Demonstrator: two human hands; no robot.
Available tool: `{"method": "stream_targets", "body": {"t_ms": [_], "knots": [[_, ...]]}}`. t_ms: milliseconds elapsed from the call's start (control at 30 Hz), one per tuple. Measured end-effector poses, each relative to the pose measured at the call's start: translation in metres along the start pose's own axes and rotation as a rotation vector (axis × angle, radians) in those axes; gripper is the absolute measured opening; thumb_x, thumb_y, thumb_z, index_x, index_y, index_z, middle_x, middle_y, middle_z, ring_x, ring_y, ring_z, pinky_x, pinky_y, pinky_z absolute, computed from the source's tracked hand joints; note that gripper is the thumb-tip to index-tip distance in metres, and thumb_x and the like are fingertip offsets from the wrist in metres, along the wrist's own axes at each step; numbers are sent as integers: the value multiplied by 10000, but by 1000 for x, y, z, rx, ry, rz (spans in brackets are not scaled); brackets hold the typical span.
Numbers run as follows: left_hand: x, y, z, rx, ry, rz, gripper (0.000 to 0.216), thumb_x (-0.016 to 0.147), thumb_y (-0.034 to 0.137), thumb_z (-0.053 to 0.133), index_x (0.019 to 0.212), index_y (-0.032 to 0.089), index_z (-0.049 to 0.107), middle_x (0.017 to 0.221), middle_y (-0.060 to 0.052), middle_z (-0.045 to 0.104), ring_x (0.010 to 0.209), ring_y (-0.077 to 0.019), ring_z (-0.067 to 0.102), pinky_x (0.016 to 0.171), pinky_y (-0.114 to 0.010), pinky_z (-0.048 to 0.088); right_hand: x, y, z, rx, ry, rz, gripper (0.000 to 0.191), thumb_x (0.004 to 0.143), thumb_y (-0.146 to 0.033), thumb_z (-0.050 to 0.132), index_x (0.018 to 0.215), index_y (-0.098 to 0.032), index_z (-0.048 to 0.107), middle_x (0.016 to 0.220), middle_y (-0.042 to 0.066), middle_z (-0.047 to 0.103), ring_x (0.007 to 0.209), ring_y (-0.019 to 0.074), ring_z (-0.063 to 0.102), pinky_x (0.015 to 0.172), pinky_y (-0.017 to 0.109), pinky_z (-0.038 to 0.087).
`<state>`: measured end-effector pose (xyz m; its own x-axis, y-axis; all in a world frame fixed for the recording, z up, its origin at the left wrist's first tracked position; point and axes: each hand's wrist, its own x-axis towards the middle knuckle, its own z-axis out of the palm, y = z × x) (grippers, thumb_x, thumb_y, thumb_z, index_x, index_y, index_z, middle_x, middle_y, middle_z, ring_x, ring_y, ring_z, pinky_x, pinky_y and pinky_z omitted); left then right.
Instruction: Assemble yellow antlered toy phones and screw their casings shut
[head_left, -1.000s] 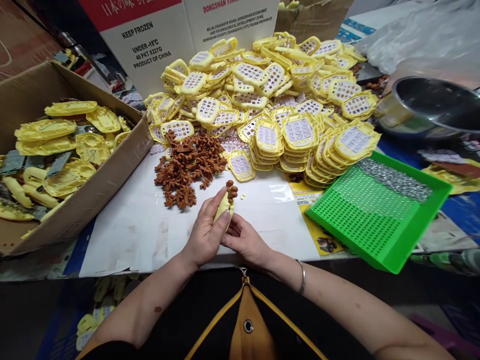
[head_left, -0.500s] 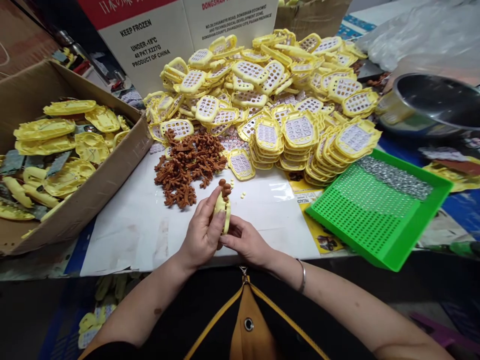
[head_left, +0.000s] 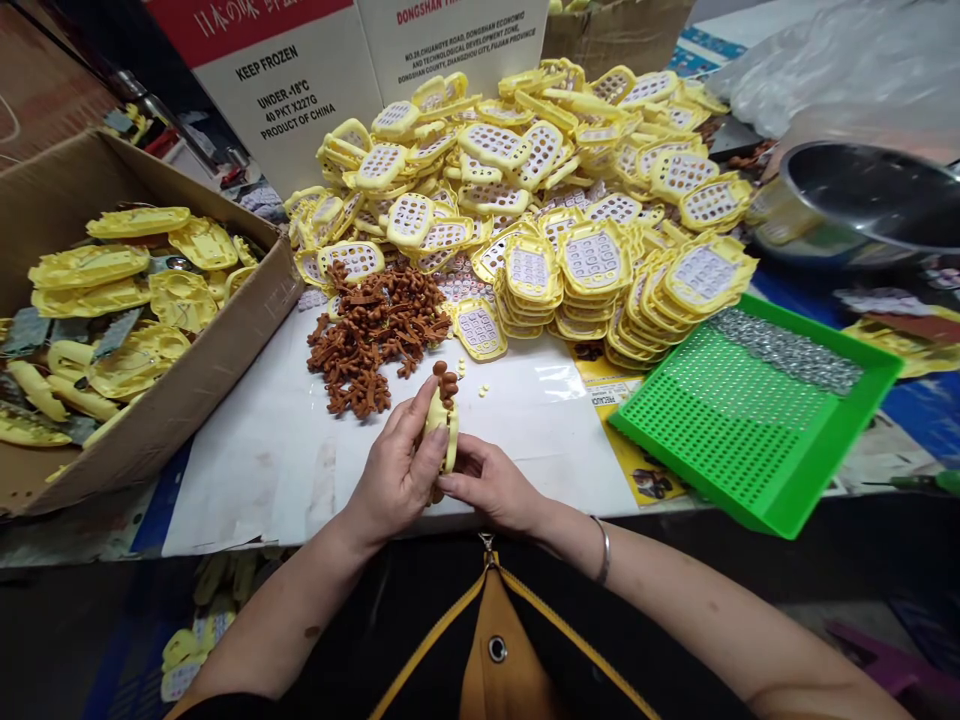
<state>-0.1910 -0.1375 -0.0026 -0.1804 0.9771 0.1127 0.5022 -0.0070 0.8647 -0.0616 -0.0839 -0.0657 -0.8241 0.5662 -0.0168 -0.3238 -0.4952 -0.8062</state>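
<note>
My left hand is closed around a yellow plastic toy-phone cover, held on edge above the white work surface. A brown rubbery button piece pokes out at the cover's upper end. At the lower end, my right hand is closed, thumb and curled fingers pinching the cover's edge; its fingertips are partly hidden. Beyond my hands lies a heap of brown button pieces. One yellow cover with a keypad face lies beside that heap, near a few tiny yellow bits.
Behind is a large pile of yellow covers, with stacked covers in front. A green perforated tray with small metal screws stands right, near a metal bowl. A cardboard box of yellow shells stands left.
Both hands keep nearly the same grip on the yellow cover. The whole view has shifted very slightly; nothing has been picked up or let go.
</note>
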Motion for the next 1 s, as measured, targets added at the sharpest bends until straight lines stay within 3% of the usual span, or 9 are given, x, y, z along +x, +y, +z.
{"method": "stream_targets", "body": {"t_ms": [200,433,567,700,800,867,1000], "knots": [[-1,-7,-3,137,-60,74,543,958,342,409,1476,219,308,1448,-115,446,1360,-229,376,1115,-367,306,0,0,-1,25,-24,4,398,702,-379,771,1033,-198,643,979,22,681,920,168,609,883,304,489],[-5,0,10,-34,-68,-46,531,966,396,372,1463,214,335,1542,-98,318,1412,-208,299,1151,-344,257,-2,9,-3,-2,44,-15,480,684,-379,790,1101,-208,626,1006,25,681,979,184,612,936,322,467],[-5,-1,11,-279,-18,-201,552,923,451,468,1429,242,401,1531,-64,353,1422,-212,281,1160,-323,225,-3,4,-1,9,21,-24,491,710,-382,768,1145,-221,605,1078,33,662,979,172,612,932,313,474],[-1,-10,-1,-771,-17,-424,608,793,452,672,1341,250,503,1363,-84,567,1259,-233,516,1069,-356,377,-7,-6,-1,-45,-126,26,464,723,-475,729,1086,-205,627,1037,35,659,909,161,604,906,316,482],[1,-15,-9,-1048,-119,-551,519,627,386,822,1070,163,668,1053,-105,725,991,-235,670,871,-329,519,-11,-11,-5,-171,-298,106,513,747,-606,638,1011,-167,633,930,38,651,834,159,594,813,305,503],[1,-15,-9,-1122,-103,-576,433,588,332,847,949,151,691,907,-81,746,827,-204,696,754,-297,545,-14,-14,-7,-366,-321,66,570,805,-665,510,1031,-151,609,936,60,641,835,169,587,790,314,503],[2,-11,0,-1112,48,-582,409,551,217,857,911,138,679,867,-59,743,756,-175,688,749,-276,532,-18,-21,-5,-903,-66,-114,620,882,-621,393,1226,-111,466,1048,154,636,902,234,597,825,394,488]]}}
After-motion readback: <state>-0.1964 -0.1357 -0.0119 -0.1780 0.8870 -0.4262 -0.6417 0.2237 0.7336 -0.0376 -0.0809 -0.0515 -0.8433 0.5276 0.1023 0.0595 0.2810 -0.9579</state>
